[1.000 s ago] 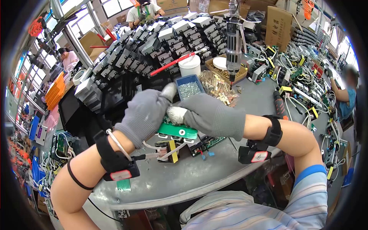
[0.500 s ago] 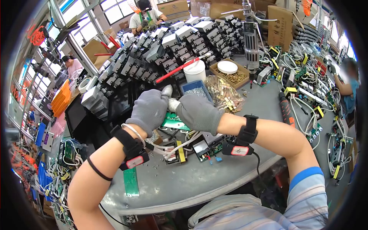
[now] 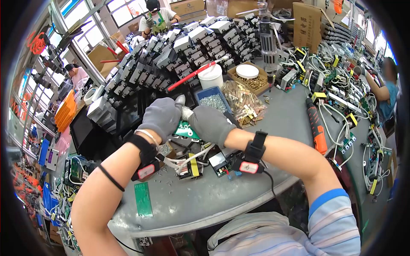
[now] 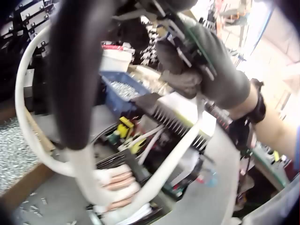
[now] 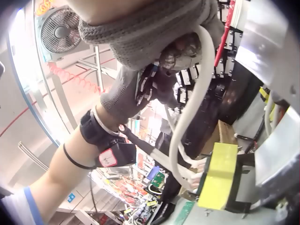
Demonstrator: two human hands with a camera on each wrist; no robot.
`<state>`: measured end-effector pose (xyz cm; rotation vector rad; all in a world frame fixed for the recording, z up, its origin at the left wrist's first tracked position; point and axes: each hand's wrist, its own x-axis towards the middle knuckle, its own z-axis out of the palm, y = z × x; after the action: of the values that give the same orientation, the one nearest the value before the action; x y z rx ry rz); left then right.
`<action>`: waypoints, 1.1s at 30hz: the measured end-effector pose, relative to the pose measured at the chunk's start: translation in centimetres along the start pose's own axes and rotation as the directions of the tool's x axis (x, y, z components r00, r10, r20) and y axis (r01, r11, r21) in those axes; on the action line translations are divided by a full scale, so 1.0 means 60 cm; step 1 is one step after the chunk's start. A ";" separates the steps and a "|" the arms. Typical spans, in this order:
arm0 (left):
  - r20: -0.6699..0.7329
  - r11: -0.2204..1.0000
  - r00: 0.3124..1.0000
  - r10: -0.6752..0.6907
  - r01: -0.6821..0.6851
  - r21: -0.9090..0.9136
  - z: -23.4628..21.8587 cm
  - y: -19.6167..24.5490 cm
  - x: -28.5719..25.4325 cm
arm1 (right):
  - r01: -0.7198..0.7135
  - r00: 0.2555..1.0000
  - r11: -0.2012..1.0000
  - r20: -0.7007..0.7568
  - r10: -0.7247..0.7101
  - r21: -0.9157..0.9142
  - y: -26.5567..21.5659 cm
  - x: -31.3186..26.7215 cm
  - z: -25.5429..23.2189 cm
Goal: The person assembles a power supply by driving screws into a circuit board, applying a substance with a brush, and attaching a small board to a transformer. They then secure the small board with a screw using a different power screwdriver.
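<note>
Above the grey bench [image 3: 239, 187], both hands' fingers still pinch the green board [image 3: 186, 129], now lower.

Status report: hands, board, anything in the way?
Left hand and right hand both grip green circuit board. White wires trail to yellow-taped transformer beneath.

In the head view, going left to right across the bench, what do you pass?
Loose green board → left hand → right hand → bag of brass parts → orange screwdriver.
</note>
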<state>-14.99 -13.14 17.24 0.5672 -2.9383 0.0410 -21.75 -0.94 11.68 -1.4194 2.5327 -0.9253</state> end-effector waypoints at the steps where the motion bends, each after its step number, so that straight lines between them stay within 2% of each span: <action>1: -0.008 1.000 1.000 0.006 -0.006 -0.001 -0.008 -0.009 0.004 | 0.000 1.000 1.000 -0.009 0.000 -0.006 0.007 -0.004 -0.001; 2: 0.163 0.959 0.987 0.001 0.045 -0.279 -0.035 -0.013 0.002 | 0.040 0.999 0.997 -0.027 -0.038 0.062 0.012 -0.012 -0.006; 3: 0.325 0.842 0.945 0.047 0.138 -0.522 -0.054 -0.022 0.003 | 0.083 0.996 0.988 -0.048 -0.077 0.129 0.018 -0.021 -0.010; 4: 0.271 0.728 0.912 0.308 -0.042 -0.684 -0.054 -0.054 0.002 | 0.388 0.902 0.876 -0.075 -0.424 -0.288 0.039 -0.027 -0.006; 5: 0.171 0.551 0.821 0.544 -0.197 -0.811 -0.050 -0.078 -0.002 | 0.443 0.807 0.758 -0.155 -0.570 -0.479 0.060 -0.033 0.003; 6: 0.424 0.705 0.776 0.467 -0.037 -0.708 -0.101 -0.041 -0.034 | 0.463 0.760 0.676 -0.137 -0.636 -0.573 0.065 -0.040 -0.009; 7: 0.344 0.331 0.793 0.504 0.191 -0.924 -0.062 -0.066 -0.049 | 0.474 0.711 0.588 -0.108 -0.694 -0.656 0.069 -0.049 -0.021; 8: 0.299 0.397 0.783 0.546 0.072 -0.915 -0.061 -0.058 -0.053 | 0.466 0.709 0.586 -0.116 -0.695 -0.663 0.078 -0.057 -0.034; 9: 0.258 0.455 0.765 0.590 -0.051 -0.889 -0.062 -0.045 -0.055 | 0.576 0.718 0.658 -0.084 -0.691 -0.485 0.088 -0.064 -0.046; 10: 0.306 0.650 0.804 0.510 -0.127 -0.749 -0.067 -0.030 -0.067 | 0.658 0.719 0.699 -0.045 -0.694 -0.280 0.089 -0.066 -0.056; 11: -0.031 0.539 0.819 0.573 -0.404 -0.739 -0.039 -0.029 -0.069 | 0.658 0.718 0.698 -0.043 -0.695 -0.283 0.075 -0.069 -0.072; 12: -0.044 0.658 0.899 0.435 -0.351 -0.666 -0.040 -0.006 -0.080 | 0.300 0.930 0.935 0.159 -0.331 0.188 0.054 -0.075 -0.094; 13: -0.076 0.759 0.954 0.288 -0.276 -0.590 -0.043 0.012 -0.089 | -0.259 0.866 0.839 0.499 -0.017 0.478 0.045 -0.076 -0.107; 14: -0.141 0.848 0.919 0.367 -0.393 -0.357 -0.028 0.010 -0.088 | -0.298 0.870 0.776 0.493 -0.020 0.556 0.046 -0.076 -0.099; 15: -0.179 0.874 0.872 0.456 -0.476 -0.097 -0.016 0.009 -0.084 | -0.304 0.868 0.775 0.496 -0.013 0.553 0.049 -0.078 -0.102; 16: -0.255 0.821 0.793 0.554 -0.571 0.008 -0.013 0.002 -0.082 | -0.318 0.847 0.796 0.532 -0.005 0.514 0.049 -0.082 -0.111; 17: -0.255 0.820 0.792 0.554 -0.573 0.002 -0.011 -0.002 -0.081 | -0.330 0.824 0.816 0.566 0.005 0.474 0.046 -0.083 -0.117; 18: -0.237 0.779 0.754 0.613 -0.626 0.023 -0.007 -0.007 -0.080 | -0.221 0.815 0.911 0.579 -0.024 0.348 0.052 -0.082 -0.109; 19: -0.215 0.735 0.712 0.668 -0.677 0.040 -0.004 -0.010 -0.080 | -0.229 0.812 0.909 0.583 -0.019 0.348 0.059 -0.080 -0.102; 20: -0.264 0.689 0.650 0.712 -0.719 0.090 -0.004 -0.011 -0.080 | -0.137 0.782 0.951 0.619 -0.068 0.277 0.067 -0.077 -0.095; 21: -0.266 0.692 0.653 0.709 -0.717 0.083 -0.004 -0.014 -0.079 | -0.034 0.745 0.978 0.657 -0.114 0.208 0.074 -0.074 -0.090; 22: -0.241 0.646 0.609 0.756 -0.754 0.121 -0.003 -0.018 -0.080 | -0.156 0.766 0.934 0.636 -0.092 0.323 0.078 -0.079 -0.083; 23: -0.213 0.595 0.562 0.799 -0.788 0.157 -0.003 -0.023 -0.080 | -0.160 0.762 0.933 0.641 -0.090 0.322 0.079 -0.080 -0.081; 24: -0.160 0.582 0.565 0.810 -0.807 0.100 -0.003 -0.027 -0.078 | -0.145 0.758 0.899 0.631 -0.168 0.413 0.080 -0.079 -0.081; 25: -0.164 0.581 0.563 0.810 -0.808 0.096 -0.001 -0.032 -0.075 | -0.132 0.752 0.857 0.613 -0.241 0.498 0.081 -0.079 -0.082; 26: -0.155 0.577 0.566 0.809 -0.816 0.029 0.003 -0.037 -0.072 | 0.088 0.699 0.881 0.602 -0.387 0.465 0.086 -0.073 -0.073; 27: -0.146 0.568 0.566 0.812 -0.823 -0.031 0.004 -0.041 -0.067 | 0.088 0.702 0.884 0.601 -0.382 0.458 0.086 -0.072 -0.072; 28: -0.152 0.563 0.560 0.815 -0.826 -0.024 0.003 -0.040 -0.066 | 0.190 0.723 0.826 0.494 -0.483 0.530 0.084 -0.069 -0.071; 29: -0.186 0.627 0.646 0.740 -0.764 -0.155 0.003 -0.038 -0.071 | 0.299 0.725 0.756 0.377 -0.576 0.582 0.082 -0.062 -0.074; 30: -0.212 0.668 0.724 0.656 -0.689 -0.283 0.005 -0.035 -0.075 | -0.389 0.644 0.681 0.712 -0.280 0.620 0.071 -0.054 -0.095; 31: -0.181 0.659 0.815 0.550 -0.557 -0.505 0.016 -0.035 -0.089 | -0.008 0.769 0.737 0.475 -0.428 0.676 0.090 -0.056 -0.067; 33: -0.125 0.624 0.879 0.461 -0.421 -0.658 -0.001 -0.029 -0.112 | -0.077 0.801 0.761 0.495 -0.338 0.644 0.082 -0.045 -0.066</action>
<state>-8.15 -12.25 16.30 -0.2815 -2.7579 -0.9590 -25.33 4.92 11.62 -1.3728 1.4585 -1.0225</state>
